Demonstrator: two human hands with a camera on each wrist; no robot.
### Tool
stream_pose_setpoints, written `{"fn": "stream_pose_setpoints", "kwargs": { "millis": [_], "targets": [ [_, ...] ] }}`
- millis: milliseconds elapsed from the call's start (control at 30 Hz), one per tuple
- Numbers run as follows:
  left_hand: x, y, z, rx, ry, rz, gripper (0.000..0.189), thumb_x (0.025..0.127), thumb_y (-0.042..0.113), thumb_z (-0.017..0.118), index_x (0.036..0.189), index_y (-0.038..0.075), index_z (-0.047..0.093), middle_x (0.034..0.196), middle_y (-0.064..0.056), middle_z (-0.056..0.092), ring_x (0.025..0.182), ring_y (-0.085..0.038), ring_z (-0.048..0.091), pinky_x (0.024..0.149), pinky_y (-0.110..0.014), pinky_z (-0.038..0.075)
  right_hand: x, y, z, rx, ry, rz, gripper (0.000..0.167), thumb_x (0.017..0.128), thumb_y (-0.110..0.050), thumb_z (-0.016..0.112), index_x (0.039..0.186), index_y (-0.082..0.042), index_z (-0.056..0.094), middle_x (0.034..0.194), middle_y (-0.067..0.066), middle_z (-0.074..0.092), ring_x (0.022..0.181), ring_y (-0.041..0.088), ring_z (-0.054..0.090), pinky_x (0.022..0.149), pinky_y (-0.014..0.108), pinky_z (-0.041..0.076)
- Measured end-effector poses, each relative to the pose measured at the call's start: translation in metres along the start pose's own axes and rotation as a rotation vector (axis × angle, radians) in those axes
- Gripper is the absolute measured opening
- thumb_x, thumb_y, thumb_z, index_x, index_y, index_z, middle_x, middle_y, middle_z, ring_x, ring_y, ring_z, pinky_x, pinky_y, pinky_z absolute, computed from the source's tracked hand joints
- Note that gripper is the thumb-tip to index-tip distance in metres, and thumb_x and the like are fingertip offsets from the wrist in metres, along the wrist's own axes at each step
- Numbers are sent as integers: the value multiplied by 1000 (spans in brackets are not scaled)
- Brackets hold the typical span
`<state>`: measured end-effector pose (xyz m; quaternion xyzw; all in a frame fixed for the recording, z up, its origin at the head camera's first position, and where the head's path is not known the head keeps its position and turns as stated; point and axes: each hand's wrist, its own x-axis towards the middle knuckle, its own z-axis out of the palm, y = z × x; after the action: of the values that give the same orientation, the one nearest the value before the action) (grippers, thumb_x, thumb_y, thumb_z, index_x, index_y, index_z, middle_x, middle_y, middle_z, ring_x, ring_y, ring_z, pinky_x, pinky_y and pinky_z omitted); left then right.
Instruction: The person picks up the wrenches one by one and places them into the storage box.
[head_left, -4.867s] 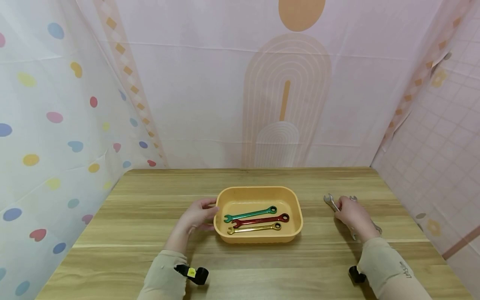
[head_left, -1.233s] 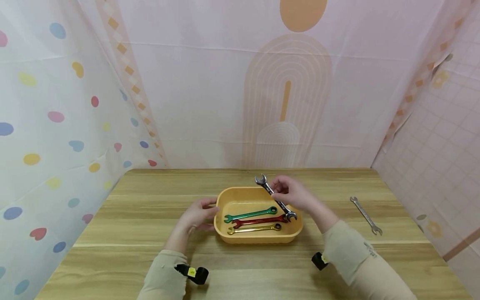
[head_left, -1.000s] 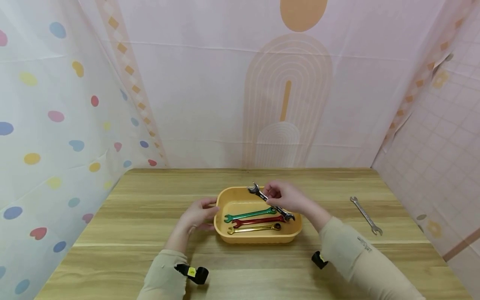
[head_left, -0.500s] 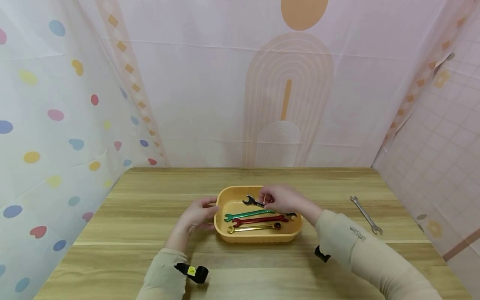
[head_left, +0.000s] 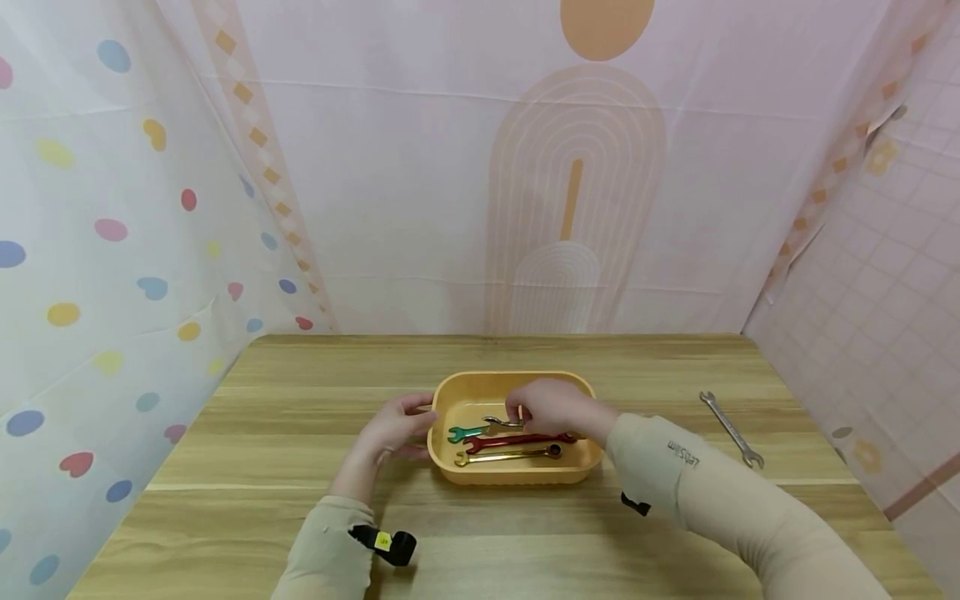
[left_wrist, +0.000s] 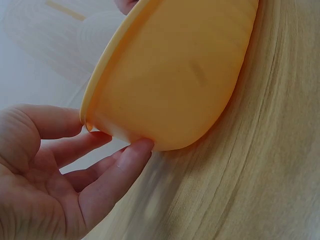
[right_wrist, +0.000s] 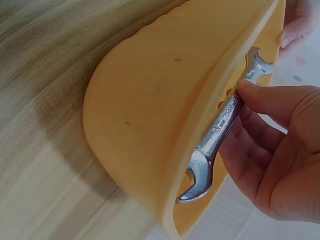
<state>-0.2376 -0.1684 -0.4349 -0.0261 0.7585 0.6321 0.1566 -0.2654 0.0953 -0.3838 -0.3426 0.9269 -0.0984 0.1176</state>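
My right hand [head_left: 551, 404] is inside the yellow plastic bin [head_left: 517, 478], holding a silver double open-end wrench [right_wrist: 220, 122] between thumb and fingers. The right wrist view shows both ends of this wrench; the head view shows only its left end, above the green wrench [head_left: 465, 434]. Below lie a red wrench [head_left: 513, 442] and a gold wrench [head_left: 506, 456] with a ring end. Part of the green wrench is hidden by the right hand. My left hand [head_left: 393, 429] holds the bin's left end, fingertips at the rim and outer wall [left_wrist: 165, 90].
Another silver double open-end wrench [head_left: 732, 430] lies on the wooden table [head_left: 300, 400], right of the bin. Patterned cloth [head_left: 405, 183] hangs behind and along both sides. A black wrist camera [head_left: 390, 546] is strapped to the left sleeve.
The right hand picked up a silver wrench on the right, carried it left over the bin and lowered it inside. One silver wrench stays on the table. The left hand has kept its place.
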Motion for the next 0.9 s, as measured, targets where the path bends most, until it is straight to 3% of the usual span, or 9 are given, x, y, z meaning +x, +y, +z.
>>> {"fn": "stream_pose_setpoints", "kwargs": {
  "millis": [900],
  "targets": [
    [0,1,2,-3,19,-12,48,99,5,56,144,-5,44,129,-28,49,101,-33,63,65,-41,59,7,-8,18,-93,-62,89,24,83,0,70,77,-22,63,75,-10,55,70,11,51,56,31,40]
  ]
}}
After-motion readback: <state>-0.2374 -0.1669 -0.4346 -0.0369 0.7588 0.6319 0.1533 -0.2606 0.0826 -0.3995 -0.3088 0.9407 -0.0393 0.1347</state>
